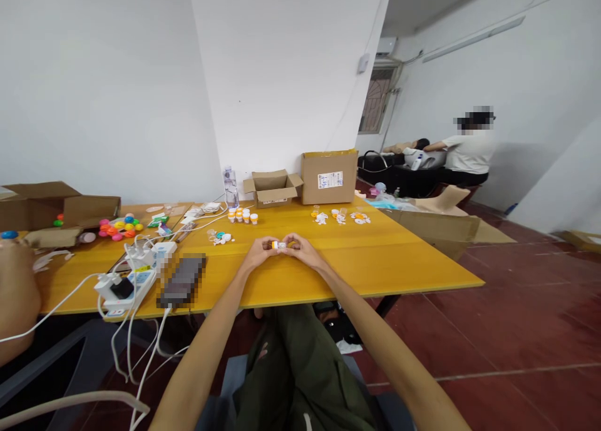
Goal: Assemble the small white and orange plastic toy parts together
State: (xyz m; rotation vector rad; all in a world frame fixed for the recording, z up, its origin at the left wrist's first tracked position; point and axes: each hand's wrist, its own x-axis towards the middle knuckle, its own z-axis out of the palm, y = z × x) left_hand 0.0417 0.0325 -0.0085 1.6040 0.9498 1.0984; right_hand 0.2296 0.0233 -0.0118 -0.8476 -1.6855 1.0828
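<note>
Both hands working one small vial over the yellow table's near edge

I am watching the left hand [261, 250] and right hand [300, 248] pinching a tiny orange-capped vial [278, 245] between their fingertips, above the table [413, 255]. It looks like mid-assembly to me: five similar vials [242, 215] are standing grouped farther back, while loose orange and white parts [340, 217] are still lying scattered.

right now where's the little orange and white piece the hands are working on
In the head view the small orange and white piece is pinched between the left hand and right hand, above the yellow table near its front edge.
</note>
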